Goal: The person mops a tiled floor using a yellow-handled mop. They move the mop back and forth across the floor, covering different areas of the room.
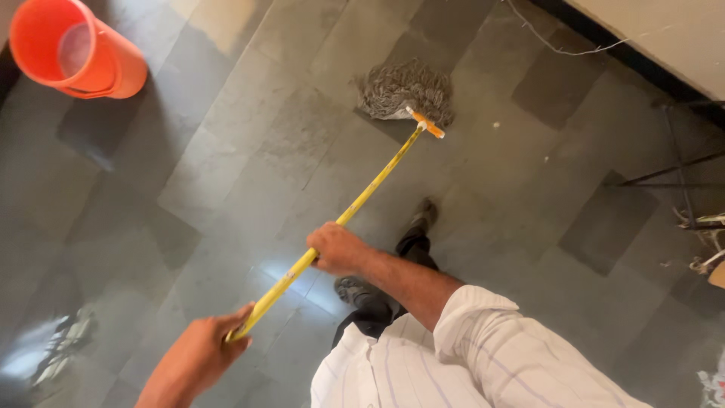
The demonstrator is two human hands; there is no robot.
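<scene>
Two bare hands grip one mop in the head camera's downward view. The right hand (337, 248), reaching out from a white striped sleeve (498, 340) rolled above the forearm, is closed in a fist around the yellow handle (362, 198) about midway along its length. The left hand (198, 355) sits lower in the picture, near the bottom edge, with its fingers wrapped around the near end of that same handle; the thumb side is turned away, so how tightly it clasps cannot be told for certain. The handle runs in a slant from the left hand up and to the right, ending at an orange clamp (427, 125) that holds the mop head (404, 91), a grey bundle of strings lying flat on the floor (249, 151). That floor is made of grey stone tiles in lighter and darker shades, with a shiny wet patch just beside the person's dark shoes (362, 291), which stand below the right hand. An orange bucket (72, 49) stands in the top left corner, well apart from the mop head. Along the top right runs a pale wall (664, 30) with a dark skirting strip, and thin dark metal legs (680, 174), perhaps of a stand or chair, show at the right edge.
</scene>
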